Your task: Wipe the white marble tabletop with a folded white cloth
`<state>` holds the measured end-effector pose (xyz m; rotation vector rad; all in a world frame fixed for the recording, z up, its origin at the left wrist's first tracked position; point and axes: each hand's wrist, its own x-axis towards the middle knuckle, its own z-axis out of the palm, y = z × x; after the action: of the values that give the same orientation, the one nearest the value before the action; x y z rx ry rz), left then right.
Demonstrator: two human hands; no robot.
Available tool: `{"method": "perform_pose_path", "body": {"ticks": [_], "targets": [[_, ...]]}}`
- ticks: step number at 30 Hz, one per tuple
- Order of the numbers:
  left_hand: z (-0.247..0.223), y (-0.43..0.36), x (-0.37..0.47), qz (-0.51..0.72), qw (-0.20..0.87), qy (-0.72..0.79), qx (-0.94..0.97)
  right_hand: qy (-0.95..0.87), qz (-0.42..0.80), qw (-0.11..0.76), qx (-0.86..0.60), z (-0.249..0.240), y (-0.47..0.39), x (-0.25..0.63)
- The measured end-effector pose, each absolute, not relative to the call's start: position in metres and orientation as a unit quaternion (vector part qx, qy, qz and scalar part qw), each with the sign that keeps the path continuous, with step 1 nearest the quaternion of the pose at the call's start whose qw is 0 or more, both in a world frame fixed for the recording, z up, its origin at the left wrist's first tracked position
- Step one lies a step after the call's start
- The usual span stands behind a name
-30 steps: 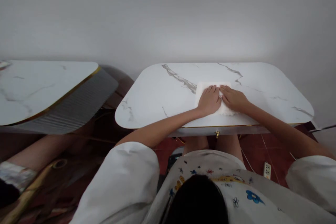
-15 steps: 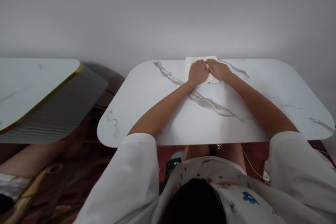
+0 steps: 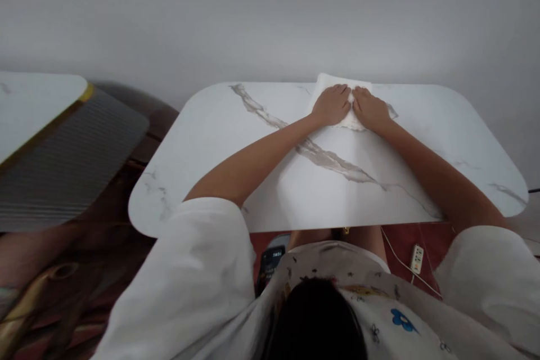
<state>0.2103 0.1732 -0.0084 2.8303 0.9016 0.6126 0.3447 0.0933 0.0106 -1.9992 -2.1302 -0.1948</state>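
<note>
A white cloth lies on the white marble-patterned tabletop, at its far edge by the wall. My left hand presses down on the left part of this cloth, fingers stretched out and lying flat. Beside it, my right hand rests flat on the cloth's right part, its fingers pointing up and left. The fingertips of both hands almost meet at the cloth's middle. One far corner of the cloth sticks up past the table edge against the wall.
A grey wall stands right behind the table. To the left is a second marble-topped table with a gold edge and ribbed side. Below, a power strip with a white cable lies on the red floor. A person's leg shows at lower left.
Both hands have slid to the right along the tabletop's far edge, taking the cloth with them. The cloth now sits tilted. The view has shifted a little to the right.
</note>
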Motion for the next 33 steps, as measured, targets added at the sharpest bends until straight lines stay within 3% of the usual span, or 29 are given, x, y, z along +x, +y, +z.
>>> {"method": "perform_pose_path", "body": {"ticks": [12,19,25,33], "targets": [[0.004,0.014,0.112,0.155,0.05,0.357,0.92,-0.775,-0.092,0.092,-0.619,0.011,-0.038,0.261],[0.01,-0.054,0.12,0.141,0.074,0.376,0.913,-0.79,-0.08,0.108,-0.599,0.01,-0.099,0.276],[0.007,-0.043,0.164,0.15,0.085,0.349,0.921,-0.759,-0.082,0.104,-0.637,0.011,-0.098,0.316],[0.01,0.027,0.21,0.173,0.053,0.375,0.909,-0.756,-0.072,0.092,-0.644,0.009,-0.015,0.357]]}}
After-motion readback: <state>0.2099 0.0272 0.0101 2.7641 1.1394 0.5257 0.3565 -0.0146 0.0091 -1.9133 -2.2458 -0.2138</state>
